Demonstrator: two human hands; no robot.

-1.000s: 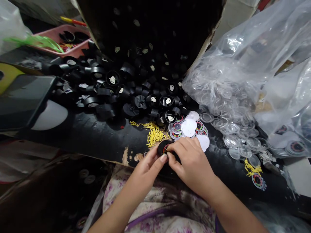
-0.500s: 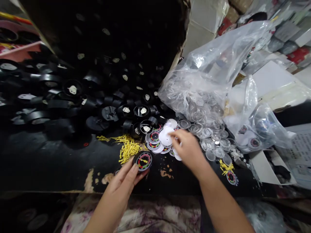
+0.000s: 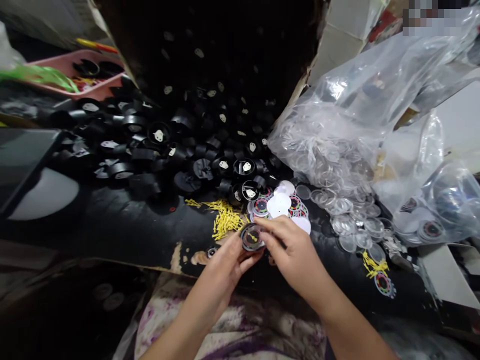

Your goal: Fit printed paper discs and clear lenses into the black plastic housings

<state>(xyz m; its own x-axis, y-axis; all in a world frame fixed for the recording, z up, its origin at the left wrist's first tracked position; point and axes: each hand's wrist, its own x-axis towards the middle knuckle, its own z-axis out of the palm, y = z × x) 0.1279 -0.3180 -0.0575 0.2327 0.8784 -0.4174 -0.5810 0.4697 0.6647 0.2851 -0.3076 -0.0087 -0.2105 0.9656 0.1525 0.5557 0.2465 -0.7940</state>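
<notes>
1. The left hand [image 3: 223,262] has its fingers curled around a black dial [image 3: 252,237] over the table [image 3: 123,225], near its front edge.
2. The right hand [image 3: 294,247] touches the dial's rim, fingers slightly parted; I cannot tell whether they grip it.
3. Yellow sticks [image 3: 226,221] lie just beyond.

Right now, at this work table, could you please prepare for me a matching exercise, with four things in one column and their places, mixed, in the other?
Things:
1. pink tray
2. round black case
3. larger pile of yellow pieces
4. clear round discs

Places:
A. just left of the printed dials
B. heaped by the plastic bag
C. in the left hand, the right hand at its edge
D. upper left of the picture

Pairs: 1-D, 2-C, 3-A, 4-B
</notes>
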